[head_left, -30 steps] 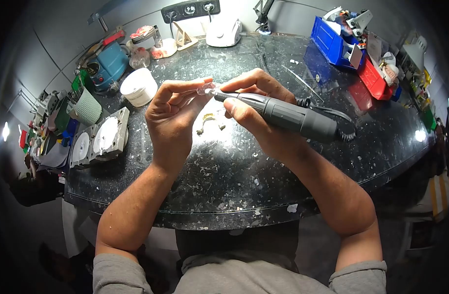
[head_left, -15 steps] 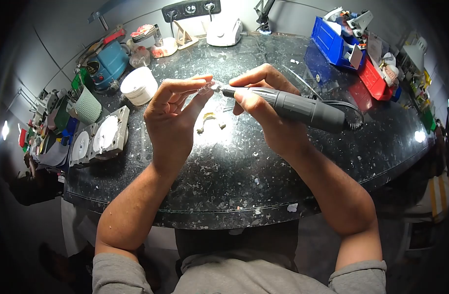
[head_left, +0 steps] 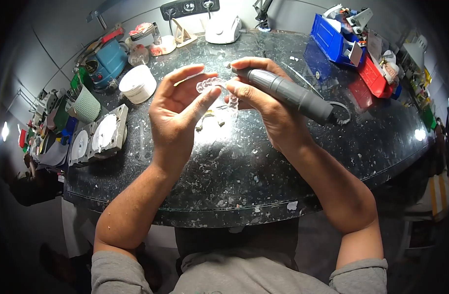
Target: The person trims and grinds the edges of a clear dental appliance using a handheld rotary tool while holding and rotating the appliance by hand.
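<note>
A clear, arch-shaped dental aligner (head_left: pixel 203 85) is raised over the bench between my hands. My left hand (head_left: pixel 178 105) is closed on its left side, thumb against the plastic and fingers curved behind. My right hand (head_left: pixel 266 95) wraps round a dark grey rotary handpiece (head_left: pixel 295 93), whose tip points up and left, apart from the aligner. The right thumb and fingertips also touch the aligner's right side. Below them, a small yellowish and dark horseshoe-shaped piece (head_left: pixel 220 122) lies on the bench, partly covered by my hands.
The dark bench (head_left: pixel 210 181) is speckled with white bits. At left stand a white tub (head_left: pixel 138 84), a metal flask with plaster (head_left: pixel 98 134) and a pale green cup (head_left: pixel 85 105). Blue bin (head_left: pixel 332 41) and red bin (head_left: pixel 374 78) are at the back right. The handpiece cord (head_left: pixel 343 111) curls behind it.
The aligner has been turned, so its arch now shows, and both hands hold it. The handpiece tip has moved up and away from it.
</note>
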A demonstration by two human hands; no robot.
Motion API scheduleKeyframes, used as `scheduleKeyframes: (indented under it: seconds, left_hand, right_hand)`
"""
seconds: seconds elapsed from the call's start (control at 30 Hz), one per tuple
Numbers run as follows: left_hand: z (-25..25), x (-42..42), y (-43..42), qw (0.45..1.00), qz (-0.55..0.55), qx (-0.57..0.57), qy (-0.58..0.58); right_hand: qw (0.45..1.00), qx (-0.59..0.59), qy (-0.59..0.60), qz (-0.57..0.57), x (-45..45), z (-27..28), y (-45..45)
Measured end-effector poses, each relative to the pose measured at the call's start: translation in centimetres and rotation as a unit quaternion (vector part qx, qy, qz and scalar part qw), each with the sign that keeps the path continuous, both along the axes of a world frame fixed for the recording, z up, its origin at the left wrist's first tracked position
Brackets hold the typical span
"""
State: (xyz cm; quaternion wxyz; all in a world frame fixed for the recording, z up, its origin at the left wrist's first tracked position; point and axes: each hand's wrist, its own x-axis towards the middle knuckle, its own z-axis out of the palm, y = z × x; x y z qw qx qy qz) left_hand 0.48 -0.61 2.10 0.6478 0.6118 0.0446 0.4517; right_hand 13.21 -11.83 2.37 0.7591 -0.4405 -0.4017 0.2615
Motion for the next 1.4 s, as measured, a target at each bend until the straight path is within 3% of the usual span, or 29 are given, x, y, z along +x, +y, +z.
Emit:
scheduleKeyframes:
  seconds: [0.13, 0.3, 0.4, 0.53, 1.4]
  left_hand:
    - [-0.9, 0.0, -0.3, 0.996, -0.032, -0.040, 0.071]
    - [-0.8, 0.0, 0.1, 0.997, -0.016, -0.049, 0.059]
    - [-1.1, 0.0, 0.3, 0.998, -0.017, -0.052, 0.042]
    - [-1.8, 0.0, 0.7, 0.997, -0.046, -0.061, -0.004]
    - [-2.0, -0.2, 0.9, 0.995, -0.065, -0.073, -0.010]
  right_hand:
    - [1.000, 0.000, -0.019, 0.014, -0.5, -0.1, -0.1]
    - [0.988, 0.023, -0.114, -0.105, -0.9, -0.6, 0.6]
    - [0.972, 0.020, -0.207, -0.108, -0.9, 0.3, -0.5]
    - [0.965, 0.005, -0.239, -0.111, -2.2, 0.7, -1.2]
    - [0.963, 0.058, -0.243, -0.098, -1.9, -0.3, -0.2]
